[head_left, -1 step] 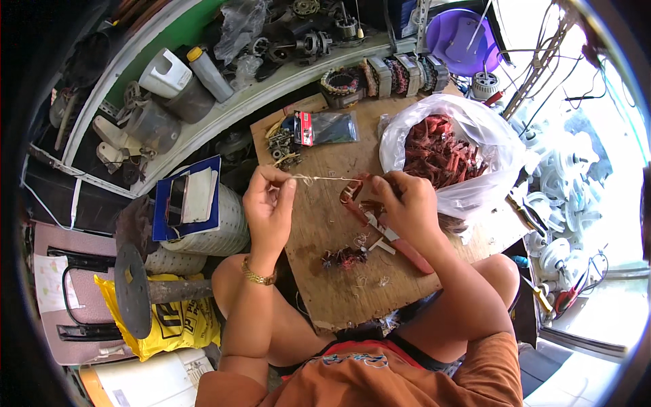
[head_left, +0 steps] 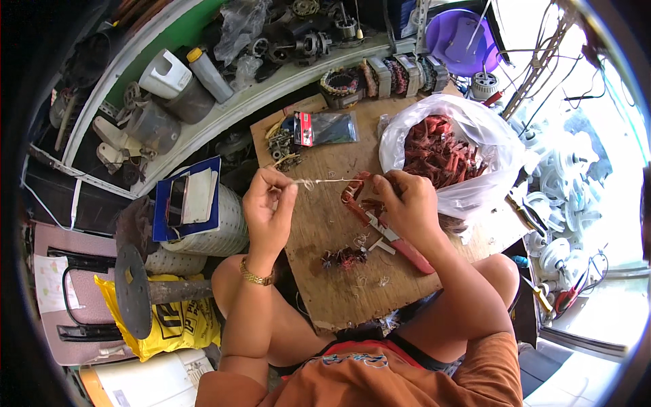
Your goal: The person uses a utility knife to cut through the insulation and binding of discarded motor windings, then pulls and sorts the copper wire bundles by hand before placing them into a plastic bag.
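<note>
A thin pale string (head_left: pixel 333 180) runs nearly level between my two hands, with a loose frayed tangle at its left end. My left hand (head_left: pixel 269 207), with a gold watch on the wrist, pinches that end between thumb and fingertips. The other end is pinched by my right hand (head_left: pixel 407 203). Right beside those right fingertips is a bent reddish-brown strip (head_left: pixel 352 197); whether the fingers touch it I cannot tell. Below the right hand lies a red-handled cutting tool (head_left: pixel 412 256), its jaws partly hidden. A small heap of dark and reddish scraps (head_left: pixel 344 258) lies on the wooden board (head_left: pixel 325 298).
A white plastic bag (head_left: pixel 400 149) of reddish-brown strips stands at the board's right. A packaged item (head_left: pixel 325 129) and small metal parts (head_left: pixel 282 146) lie at its far left. Wound motor stators (head_left: pixel 342 85) line the far edge. A metal spool (head_left: pixel 132 292) is at left.
My left hand has shifted very slightly, and the tangled end of the string hangs a little differently. My right hand stays nearly in place.
</note>
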A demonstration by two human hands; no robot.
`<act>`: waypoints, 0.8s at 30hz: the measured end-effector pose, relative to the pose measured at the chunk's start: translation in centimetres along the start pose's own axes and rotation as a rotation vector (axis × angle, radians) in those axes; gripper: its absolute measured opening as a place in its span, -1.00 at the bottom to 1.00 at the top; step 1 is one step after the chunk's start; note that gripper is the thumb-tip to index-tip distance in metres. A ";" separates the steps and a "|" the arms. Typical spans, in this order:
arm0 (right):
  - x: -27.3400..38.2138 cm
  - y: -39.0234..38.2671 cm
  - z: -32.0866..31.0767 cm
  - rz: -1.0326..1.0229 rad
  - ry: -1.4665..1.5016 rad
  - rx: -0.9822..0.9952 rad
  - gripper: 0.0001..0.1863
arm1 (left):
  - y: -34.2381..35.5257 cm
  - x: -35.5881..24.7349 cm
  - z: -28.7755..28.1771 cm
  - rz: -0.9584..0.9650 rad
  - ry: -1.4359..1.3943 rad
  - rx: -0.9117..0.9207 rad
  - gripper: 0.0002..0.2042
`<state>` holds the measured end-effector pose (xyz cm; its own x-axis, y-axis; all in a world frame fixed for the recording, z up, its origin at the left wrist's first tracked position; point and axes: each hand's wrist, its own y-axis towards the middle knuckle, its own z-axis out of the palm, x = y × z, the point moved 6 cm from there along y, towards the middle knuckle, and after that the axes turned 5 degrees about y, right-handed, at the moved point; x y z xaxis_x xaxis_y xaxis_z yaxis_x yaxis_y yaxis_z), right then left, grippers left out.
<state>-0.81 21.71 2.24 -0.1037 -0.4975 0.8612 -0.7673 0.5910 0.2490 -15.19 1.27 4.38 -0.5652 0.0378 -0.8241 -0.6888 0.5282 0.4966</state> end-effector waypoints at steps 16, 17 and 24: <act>-2.4 1.5 -1.0 0.059 0.061 -0.142 -0.68 | -4.7 -0.9 7.1 0.008 0.585 0.794 -0.85; -2.0 1.4 -1.0 0.056 0.065 -0.138 -0.68 | -4.4 -0.4 6.9 0.006 0.590 0.790 -0.85; 0.8 -0.4 -0.1 -0.040 0.046 -0.142 -0.70 | -3.3 1.6 7.6 -0.495 -0.356 0.176 -0.61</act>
<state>-0.55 21.16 2.84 -0.0430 -0.4949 0.8679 -0.6725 0.6568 0.3412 -10.37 6.06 -0.59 0.0075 0.0170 -0.9998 -0.7277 0.6859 0.0061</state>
